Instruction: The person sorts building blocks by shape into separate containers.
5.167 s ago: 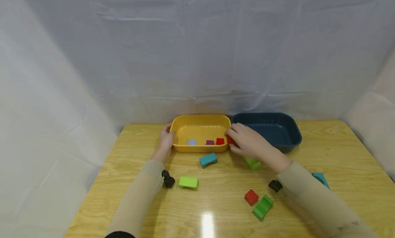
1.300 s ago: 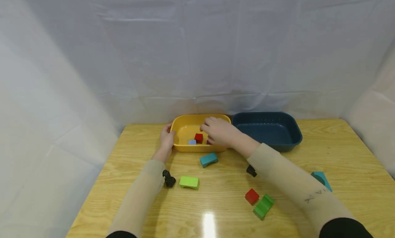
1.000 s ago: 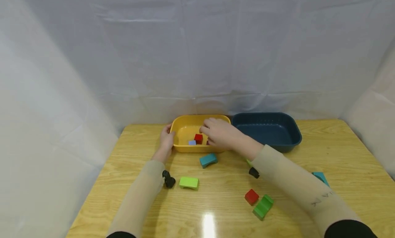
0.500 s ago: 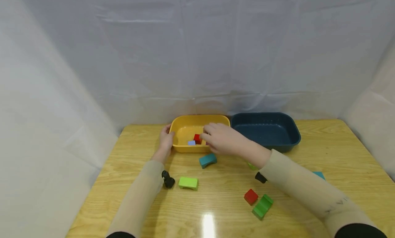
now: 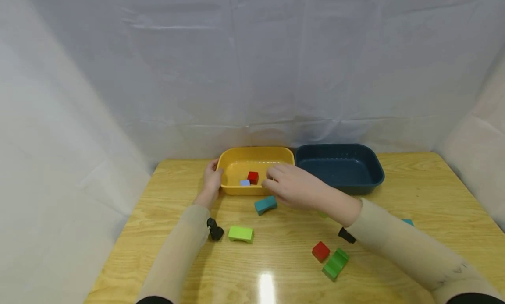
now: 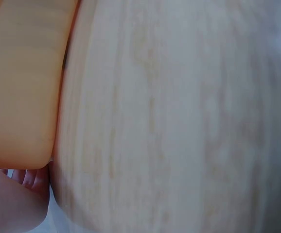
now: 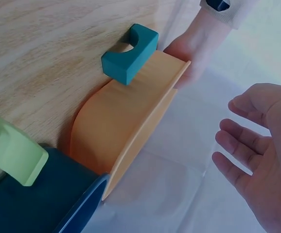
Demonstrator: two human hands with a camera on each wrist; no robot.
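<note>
A yellow tray (image 5: 236,190) stands at the back of the wooden table with a red block (image 5: 253,177) and a pale blue block (image 5: 245,182) inside. My left hand (image 5: 213,178) holds the tray's left end; its fingers (image 6: 28,178) show by the tray's corner (image 6: 21,87). My right hand (image 5: 276,181) hovers over the tray's front right corner, fingers relaxed and empty, as the right wrist view confirms (image 7: 257,160). A teal arch block (image 5: 266,204) lies just below it on the table, against the tray (image 7: 126,126) in the right wrist view (image 7: 130,47).
A dark blue tray (image 5: 376,181) stands to the right of the yellow one. Loose on the table lie a light green block (image 5: 240,233), a red block (image 5: 321,251), a green block (image 5: 336,263) and a teal piece (image 5: 407,222) behind my right forearm.
My right hand carried a red block from the tray's right side into the yellow tray, let it go there, and has drawn back toward the front, empty. The left hand has stayed put.
</note>
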